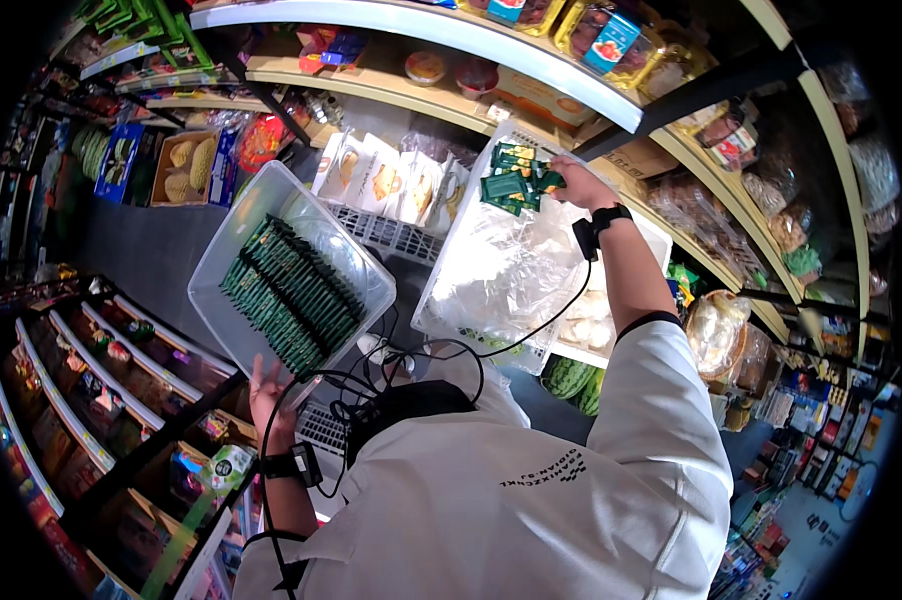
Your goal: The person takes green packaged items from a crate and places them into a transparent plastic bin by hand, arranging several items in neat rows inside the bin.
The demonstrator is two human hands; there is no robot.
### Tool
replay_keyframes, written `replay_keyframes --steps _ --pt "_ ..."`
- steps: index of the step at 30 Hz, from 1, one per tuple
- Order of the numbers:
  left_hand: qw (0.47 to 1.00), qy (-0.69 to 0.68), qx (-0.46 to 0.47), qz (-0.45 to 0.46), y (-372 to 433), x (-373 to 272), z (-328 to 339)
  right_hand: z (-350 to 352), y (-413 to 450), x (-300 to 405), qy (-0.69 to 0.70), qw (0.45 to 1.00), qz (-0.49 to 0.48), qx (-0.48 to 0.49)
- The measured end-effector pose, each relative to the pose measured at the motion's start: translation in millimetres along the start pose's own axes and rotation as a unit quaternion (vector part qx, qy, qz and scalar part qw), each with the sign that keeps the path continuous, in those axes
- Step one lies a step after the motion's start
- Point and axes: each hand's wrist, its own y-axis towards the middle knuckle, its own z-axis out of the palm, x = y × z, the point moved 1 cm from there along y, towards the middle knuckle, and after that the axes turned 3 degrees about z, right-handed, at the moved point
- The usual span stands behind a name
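My right hand (pixel 582 186) is at the far end of a white crate, its fingers closed on a green-wrapped packet (pixel 547 181). Beside it lies a loose pile of similar green packets (pixel 511 182) on clear plastic film (pixel 507 251). My left hand (pixel 269 394) is at the near corner of a translucent plastic bin (pixel 215 289), fingers spread over its rim; whether they grip it is unclear. Inside the bin, green packets (pixel 293 289) stand on edge in tight rows.
White printed bags (pixel 391 176) stand in a crate between the bin and the white crate (pixel 440 289). Shelves (pixel 421 30) curve around the far side and right. Watermelons (pixel 569 377) lie low on the right. Black cables (pixel 421 349) hang across my front. A produce carton (pixel 188 169) sits at far left.
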Motion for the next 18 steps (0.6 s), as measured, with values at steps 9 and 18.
replay_keyframes --steps 9,18 --pt "0.997 -0.026 -0.07 -0.014 -44 9 33 16 13 -6 -0.025 1.0 0.006 0.003" --pt "0.996 0.003 -0.085 -0.019 -59 -5 93 14 -13 -1 0.081 0.996 0.026 -0.016"
